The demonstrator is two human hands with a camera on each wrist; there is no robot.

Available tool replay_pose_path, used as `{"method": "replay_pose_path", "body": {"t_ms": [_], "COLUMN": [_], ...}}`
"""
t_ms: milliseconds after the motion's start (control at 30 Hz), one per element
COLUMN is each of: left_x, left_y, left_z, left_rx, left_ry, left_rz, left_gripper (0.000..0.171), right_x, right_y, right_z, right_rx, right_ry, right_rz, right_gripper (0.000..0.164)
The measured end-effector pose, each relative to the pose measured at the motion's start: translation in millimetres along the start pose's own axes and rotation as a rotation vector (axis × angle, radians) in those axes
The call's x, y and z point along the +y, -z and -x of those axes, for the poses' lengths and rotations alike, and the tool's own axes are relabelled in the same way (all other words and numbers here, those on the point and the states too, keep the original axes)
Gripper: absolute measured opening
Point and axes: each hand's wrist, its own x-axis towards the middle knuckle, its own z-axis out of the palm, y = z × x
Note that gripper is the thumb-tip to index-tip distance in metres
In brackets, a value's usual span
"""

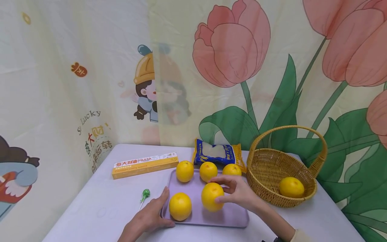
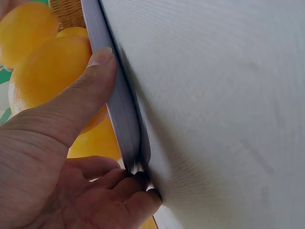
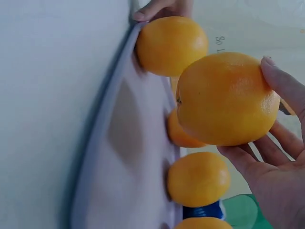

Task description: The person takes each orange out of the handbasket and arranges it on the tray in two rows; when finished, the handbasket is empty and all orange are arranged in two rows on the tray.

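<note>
My right hand (image 1: pixel 237 191) grips an orange (image 1: pixel 212 197) between thumb and fingers, above the purple tray (image 1: pixel 219 221). The right wrist view shows a gap between this orange (image 3: pixel 228 99) and the tray's surface. At the tray's near left corner, my left hand (image 1: pixel 149 215) holds the rim, thumb along the front edge and fingers by the left side. Beside it an orange (image 1: pixel 180 206) sits on the tray. Along the back lie a left orange (image 1: pixel 184 171), a middle orange (image 1: pixel 208 171) and a right orange (image 1: pixel 232 169), partly behind my right hand.
To the tray's right stands a wicker basket (image 1: pixel 263 188) with a tall handle, one orange (image 1: pixel 291 187) inside. A blue and yellow pasta bag (image 1: pixel 214 153) lies behind the tray. A pasta box (image 1: pixel 145 165) and a green-wrapped lollipop (image 1: pixel 145 194) lie left of it.
</note>
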Motion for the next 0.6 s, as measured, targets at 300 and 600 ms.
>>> {"method": "replay_pose_path", "body": {"t_ms": [300, 600], "left_x": [0.7, 0.0], "left_y": [-1.4, -1.1], "left_z": [-2.3, -1.0], "left_rx": [-0.009, 0.004], "left_ry": [0.022, -0.014], "left_rz": [0.003, 0.010], "left_gripper": [0.125, 0.125], "right_x": [22, 37], "right_y": [-9, -12], "right_z": [0, 4], "right_rx": [0.000, -0.016], "right_ry": [-0.039, -0.075], "right_rz": [0.014, 0.026], "right_gripper": [0.052, 0.060]}}
